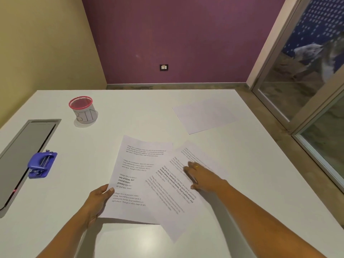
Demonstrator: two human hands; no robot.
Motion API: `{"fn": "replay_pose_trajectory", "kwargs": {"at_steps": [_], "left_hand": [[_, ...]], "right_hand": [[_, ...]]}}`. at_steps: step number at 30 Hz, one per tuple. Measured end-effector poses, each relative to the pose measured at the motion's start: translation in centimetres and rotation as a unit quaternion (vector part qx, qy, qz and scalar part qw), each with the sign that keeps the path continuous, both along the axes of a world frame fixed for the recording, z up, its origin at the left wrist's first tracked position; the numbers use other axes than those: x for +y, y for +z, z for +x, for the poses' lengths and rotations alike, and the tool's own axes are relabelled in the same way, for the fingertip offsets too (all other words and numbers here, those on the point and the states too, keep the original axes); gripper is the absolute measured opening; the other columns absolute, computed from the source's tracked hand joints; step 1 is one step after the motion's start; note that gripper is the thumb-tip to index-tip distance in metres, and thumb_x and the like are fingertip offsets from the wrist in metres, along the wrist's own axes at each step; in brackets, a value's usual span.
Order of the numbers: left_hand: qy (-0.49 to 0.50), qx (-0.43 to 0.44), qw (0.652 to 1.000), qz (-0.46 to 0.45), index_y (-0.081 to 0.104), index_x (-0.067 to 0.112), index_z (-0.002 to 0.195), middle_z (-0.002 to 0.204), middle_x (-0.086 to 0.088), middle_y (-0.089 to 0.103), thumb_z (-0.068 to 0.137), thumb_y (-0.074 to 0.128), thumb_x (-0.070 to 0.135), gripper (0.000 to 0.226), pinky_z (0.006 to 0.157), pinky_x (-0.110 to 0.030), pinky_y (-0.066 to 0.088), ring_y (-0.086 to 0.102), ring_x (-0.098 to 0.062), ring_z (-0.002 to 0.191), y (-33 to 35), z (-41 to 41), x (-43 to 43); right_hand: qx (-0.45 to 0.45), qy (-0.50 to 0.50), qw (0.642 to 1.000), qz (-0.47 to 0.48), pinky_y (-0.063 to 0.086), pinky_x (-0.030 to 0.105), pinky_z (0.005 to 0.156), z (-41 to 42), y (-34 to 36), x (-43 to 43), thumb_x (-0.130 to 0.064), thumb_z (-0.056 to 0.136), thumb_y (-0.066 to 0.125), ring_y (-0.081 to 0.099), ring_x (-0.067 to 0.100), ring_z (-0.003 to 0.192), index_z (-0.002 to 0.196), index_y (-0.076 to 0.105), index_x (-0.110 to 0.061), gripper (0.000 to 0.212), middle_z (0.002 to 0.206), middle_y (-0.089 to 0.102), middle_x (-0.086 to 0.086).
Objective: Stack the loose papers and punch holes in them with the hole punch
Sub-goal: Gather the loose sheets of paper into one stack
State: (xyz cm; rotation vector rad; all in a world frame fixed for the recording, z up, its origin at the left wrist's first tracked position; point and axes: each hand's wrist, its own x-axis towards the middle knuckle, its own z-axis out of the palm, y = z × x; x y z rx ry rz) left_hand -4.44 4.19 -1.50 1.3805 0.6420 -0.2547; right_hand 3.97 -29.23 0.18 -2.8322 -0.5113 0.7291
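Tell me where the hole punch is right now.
In the head view the blue hole punch sits at the table's left side, against the grey inset panel, nearer than the red mesh cup, well left of both hands.

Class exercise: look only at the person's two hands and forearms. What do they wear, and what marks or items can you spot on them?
Both forearms are bare: no sleeves, watch or bracelets show. The right hand wears a small gold-coloured ring on one finger. The left hand shows no ring or other item. No gloves on either hand.
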Motion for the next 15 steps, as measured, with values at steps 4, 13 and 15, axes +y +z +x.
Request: {"fn": "replay_pose_trajectory", "kwargs": {"at_steps": [4, 13, 15], "left_hand": [[0.010, 0.003, 1.000, -0.017, 0.049, -0.010, 0.125, 0.118, -0.023, 0.059, 0.094, 0.040, -0.001, 0.033, 0.079, -0.034, 0.055, 0.065, -0.025, 0.081, 0.0, 0.1, -0.5], [0.012, 0.012, 1.000, -0.001, 0.049, -0.008, 0.125, 0.126, -0.025, 0.056, 0.095, 0.040, 0.001, 0.033, 0.094, -0.039, 0.040, 0.056, -0.033, 0.103, -0.4, 0.0, -0.9], [0.011, 0.013, 1.000, 0.001, 0.050, -0.008, 0.125, 0.124, -0.024, 0.057, 0.096, 0.040, 0.002, 0.032, 0.094, -0.039, 0.040, 0.056, -0.032, 0.103, -0.3, 0.0, -1.0]], "right_hand": [[-0.208, -0.013, 0.978, 0.008, 0.052, 0.042, 0.087, -0.7, -0.7, -0.3, -0.006, 0.078, 0.069, 0.058, 0.036, 0.115, 0.115, 0.061, -0.004, 0.038, 0.130, 0.056, 0.022], [-0.092, -0.383, 0.919, -0.028, 0.036, 0.044, 0.102, -4.5, -1.6, 0.2, -0.064, 0.078, 0.054, 0.031, 0.028, 0.135, 0.140, 0.025, -0.010, 0.087, 0.147, 0.032, 0.013], [-0.067, -0.367, 0.928, -0.006, 0.028, 0.048, 0.109, -4.5, -2.0, 0.6, -0.063, 0.078, 0.055, 0.016, 0.029, 0.143, 0.145, 0.017, -0.013, 0.092, 0.155, 0.017, 0.013]]}}
